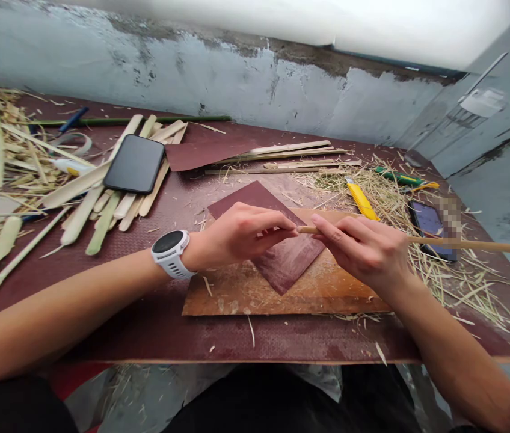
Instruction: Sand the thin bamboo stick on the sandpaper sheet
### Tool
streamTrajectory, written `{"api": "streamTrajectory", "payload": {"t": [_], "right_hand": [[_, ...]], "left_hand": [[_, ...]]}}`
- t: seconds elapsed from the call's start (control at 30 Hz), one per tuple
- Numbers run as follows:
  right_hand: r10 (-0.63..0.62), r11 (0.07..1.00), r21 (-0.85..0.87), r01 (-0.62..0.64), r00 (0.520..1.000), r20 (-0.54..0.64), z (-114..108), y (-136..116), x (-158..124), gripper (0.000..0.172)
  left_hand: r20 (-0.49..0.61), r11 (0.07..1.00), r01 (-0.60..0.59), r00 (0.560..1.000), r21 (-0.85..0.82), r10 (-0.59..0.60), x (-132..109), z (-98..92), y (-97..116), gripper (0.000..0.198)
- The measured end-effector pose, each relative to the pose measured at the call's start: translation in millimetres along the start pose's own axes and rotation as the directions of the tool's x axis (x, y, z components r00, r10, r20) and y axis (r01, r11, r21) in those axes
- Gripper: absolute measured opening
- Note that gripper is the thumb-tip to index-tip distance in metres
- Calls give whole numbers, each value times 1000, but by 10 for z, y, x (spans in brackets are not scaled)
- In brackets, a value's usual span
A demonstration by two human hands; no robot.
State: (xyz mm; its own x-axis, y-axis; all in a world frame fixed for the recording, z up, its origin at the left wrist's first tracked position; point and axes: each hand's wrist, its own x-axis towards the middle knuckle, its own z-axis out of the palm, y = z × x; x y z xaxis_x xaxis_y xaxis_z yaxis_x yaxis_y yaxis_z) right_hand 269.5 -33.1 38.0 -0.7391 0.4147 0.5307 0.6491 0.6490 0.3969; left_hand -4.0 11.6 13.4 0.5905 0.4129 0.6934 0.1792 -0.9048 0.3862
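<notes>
A thin round bamboo stick [471, 243] runs sideways through my right hand [363, 243], its long end reaching out to the right. My right thumb and fingers are closed around it close to its left end. The fingertips of my left hand [250, 234] pinch together at that left end; the exact contact is partly hidden. Beneath both hands lies a dark red sheet of sandpaper [288, 267], dusted with pale powder. It rests at an angle on a flat brown wooden board [232, 294]. A white watch [171, 252] is on my left wrist.
A black phone [135, 163] lies on flat bamboo strips [81, 219] at left, near a shavings heap [24, 144]. Another sandpaper sheet [210, 153] is behind. At right are a yellow utility knife [362, 199], a green-handled tool [399, 177], more shavings [444, 282] and a second phone [424, 219].
</notes>
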Motion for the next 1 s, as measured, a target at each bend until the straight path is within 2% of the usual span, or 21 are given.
{"api": "streamTrajectory", "payload": {"t": [0.33,0.57,0.63,0.7,0.77,0.87,0.93,1.0], "right_hand": [[17,1000,-4,-17,1000,11,28,-14,-2,40],[20,999,-36,-20,1000,3,9,-87,53,25],[0,1000,-13,0,1000,0,7,-101,56,27],[-12,1000,-17,13,1000,9,7,-109,57,27],[-3,999,-43,5,999,47,7,-110,59,19],[19,998,-57,-12,991,131,17,-102,49,14],[18,999,-40,-11,984,177,31,-91,29,16],[17,1000,-22,-12,978,208,48,-81,6,22]], "left_hand": [[17,1000,5,1000,-21,-5,-18,19,-10,8],[12,996,74,997,-43,-74,-7,48,85,5],[22,995,94,995,-34,-94,-8,56,121,6],[56,987,150,987,52,-152,-10,60,152,12],[114,950,216,963,227,-246,-14,61,174,21],[243,856,198,907,478,-345,-24,62,183,42],[309,829,154,879,537,-363,-34,63,166,58],[344,837,151,862,526,-371,-41,53,132,70]]}}
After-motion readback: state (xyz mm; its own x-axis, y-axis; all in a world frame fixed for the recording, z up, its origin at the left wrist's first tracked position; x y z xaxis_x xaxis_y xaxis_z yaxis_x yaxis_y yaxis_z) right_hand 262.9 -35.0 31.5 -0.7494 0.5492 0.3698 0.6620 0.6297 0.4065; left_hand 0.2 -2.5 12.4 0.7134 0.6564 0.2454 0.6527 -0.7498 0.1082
